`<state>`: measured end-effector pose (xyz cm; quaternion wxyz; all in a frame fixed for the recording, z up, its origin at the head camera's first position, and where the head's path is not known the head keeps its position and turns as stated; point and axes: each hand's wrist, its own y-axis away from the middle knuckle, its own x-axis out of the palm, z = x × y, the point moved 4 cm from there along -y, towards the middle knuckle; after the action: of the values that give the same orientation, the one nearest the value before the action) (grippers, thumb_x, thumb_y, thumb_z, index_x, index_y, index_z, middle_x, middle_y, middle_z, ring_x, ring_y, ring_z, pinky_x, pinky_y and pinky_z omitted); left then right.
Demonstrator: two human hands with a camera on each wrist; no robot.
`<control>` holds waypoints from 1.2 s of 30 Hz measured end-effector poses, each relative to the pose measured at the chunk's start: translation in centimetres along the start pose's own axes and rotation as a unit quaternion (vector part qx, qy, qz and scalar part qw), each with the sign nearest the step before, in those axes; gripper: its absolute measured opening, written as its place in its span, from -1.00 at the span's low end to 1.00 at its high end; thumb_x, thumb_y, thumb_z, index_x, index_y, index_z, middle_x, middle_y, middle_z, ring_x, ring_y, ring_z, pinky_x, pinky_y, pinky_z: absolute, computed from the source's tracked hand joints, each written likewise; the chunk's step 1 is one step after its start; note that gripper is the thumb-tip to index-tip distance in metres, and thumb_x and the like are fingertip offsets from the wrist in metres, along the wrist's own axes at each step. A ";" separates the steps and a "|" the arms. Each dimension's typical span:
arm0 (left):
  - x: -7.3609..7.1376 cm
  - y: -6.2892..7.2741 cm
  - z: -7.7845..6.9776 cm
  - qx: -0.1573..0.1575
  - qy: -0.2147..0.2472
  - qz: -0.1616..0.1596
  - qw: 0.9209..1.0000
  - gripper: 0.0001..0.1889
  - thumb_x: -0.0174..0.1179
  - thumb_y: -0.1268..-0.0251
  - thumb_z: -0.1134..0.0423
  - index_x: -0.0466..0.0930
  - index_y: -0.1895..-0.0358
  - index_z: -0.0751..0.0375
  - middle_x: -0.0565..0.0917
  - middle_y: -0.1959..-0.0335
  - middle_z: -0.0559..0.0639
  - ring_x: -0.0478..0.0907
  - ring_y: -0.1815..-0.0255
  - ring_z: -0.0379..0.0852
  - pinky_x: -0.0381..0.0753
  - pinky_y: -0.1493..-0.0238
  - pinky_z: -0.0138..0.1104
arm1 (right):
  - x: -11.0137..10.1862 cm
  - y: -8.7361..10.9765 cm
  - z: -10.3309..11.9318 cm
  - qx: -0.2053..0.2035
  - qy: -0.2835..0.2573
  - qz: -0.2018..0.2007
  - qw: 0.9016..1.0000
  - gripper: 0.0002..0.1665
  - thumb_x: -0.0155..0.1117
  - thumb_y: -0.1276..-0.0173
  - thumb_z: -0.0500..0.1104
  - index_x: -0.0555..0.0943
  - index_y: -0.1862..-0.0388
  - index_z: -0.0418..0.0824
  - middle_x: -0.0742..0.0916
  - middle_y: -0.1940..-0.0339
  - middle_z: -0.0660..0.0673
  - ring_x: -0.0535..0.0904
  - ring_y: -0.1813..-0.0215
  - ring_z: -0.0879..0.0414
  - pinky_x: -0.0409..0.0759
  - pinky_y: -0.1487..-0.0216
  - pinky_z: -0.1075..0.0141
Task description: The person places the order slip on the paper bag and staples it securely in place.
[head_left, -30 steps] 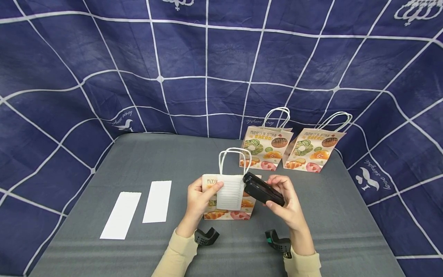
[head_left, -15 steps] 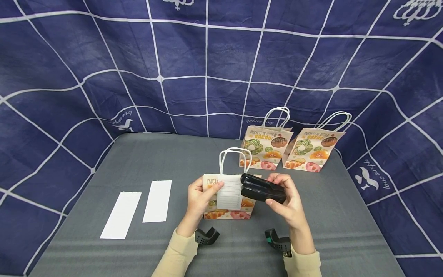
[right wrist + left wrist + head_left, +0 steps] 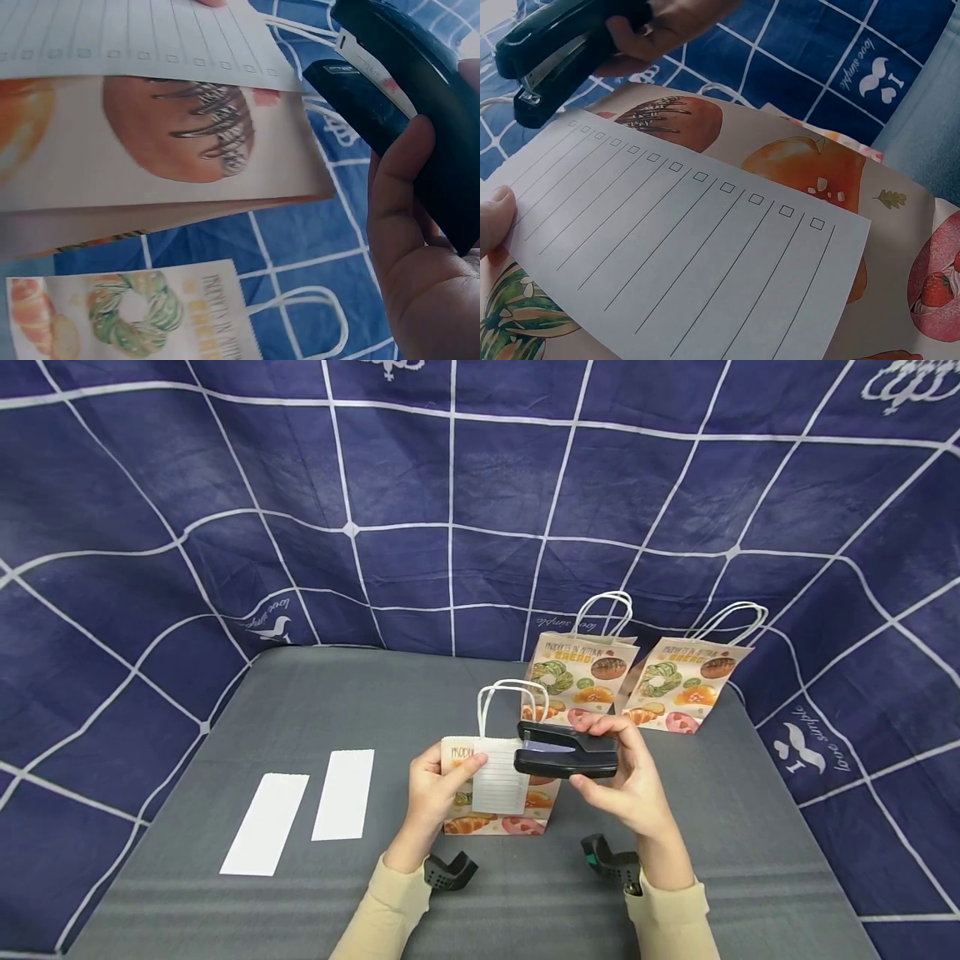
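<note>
My left hand [image 3: 442,785] pinches a lined paper slip [image 3: 498,785] with checkboxes against the front of a paper bag [image 3: 536,822], near its top edge. The thumb lies on the slip; the other fingers are hidden behind the bag. White cord handles [image 3: 513,683] rise from the bag. In my right hand [image 3: 626,777] a black stapler [image 3: 566,764] is gripped, held sideways with its nose toward the slip. Its jaws stand apart in the right wrist view, and nothing lies between them. In the left wrist view the stapler [image 3: 577,45] hovers by the slip's top edge [image 3: 577,124].
Two printed paper bags, one nearer the middle [image 3: 577,672] and one farther right [image 3: 682,685], stand at the back right. Two white paper slips, an outer one [image 3: 264,824] and an inner one [image 3: 342,795], lie on the grey table [image 3: 375,693] at left. A blue checked cloth [image 3: 397,468] hangs behind.
The right hand has raised the stapler slightly and turned it from a downward slant to nearly level, its jaws now showing apart. The left hand keeps its hold on slip and bag.
</note>
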<state>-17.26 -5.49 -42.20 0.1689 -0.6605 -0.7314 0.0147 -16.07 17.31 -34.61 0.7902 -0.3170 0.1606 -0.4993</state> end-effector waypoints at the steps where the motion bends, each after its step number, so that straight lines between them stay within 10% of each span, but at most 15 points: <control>1: 0.1 0.1 -0.5 0.000 -0.002 0.001 1.000 -0.84 0.35 -0.02 0.50 0.60 0.34 0.52 0.68 0.55 -0.06 0.61 0.58 -0.14 0.59 0.60 -0.31 | 0.0 -0.2 0.1 0.000 0.011 0.003 1.000 -0.40 0.28 0.05 -0.66 0.23 0.05 -0.56 0.47 -0.07 -0.28 0.37 -0.19 -0.09 0.49 -0.10 0.26; 19: 0.3 0.1 -1.3 0.006 -0.004 0.006 1.000 -0.85 0.32 -0.02 0.54 0.58 0.33 0.57 0.65 0.56 -0.17 0.59 0.58 -0.16 0.59 0.60 -0.30 | 1.0 -3.3 0.4 0.026 0.096 0.067 0.993 -0.25 0.27 0.07 -0.66 0.26 -0.16 -0.55 0.59 -0.06 -0.26 0.54 -0.07 -0.05 0.50 -0.06 0.25; 36: 0.2 0.2 -1.2 0.007 -0.006 0.007 1.000 -0.85 0.32 -0.04 0.53 0.58 0.33 0.57 0.65 0.55 -0.17 0.57 0.58 -0.19 0.60 0.59 -0.28 | 3.2 -5.1 0.7 0.056 0.279 0.099 0.953 -0.27 0.43 0.02 -0.44 0.42 -0.20 -0.28 0.65 -0.04 -0.15 0.56 0.16 0.14 0.47 0.23 0.36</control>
<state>-16.78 -5.56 -41.06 0.1690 -0.6646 -0.7275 0.0246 -17.77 13.21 -30.46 0.7757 -0.1023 0.3770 -0.4956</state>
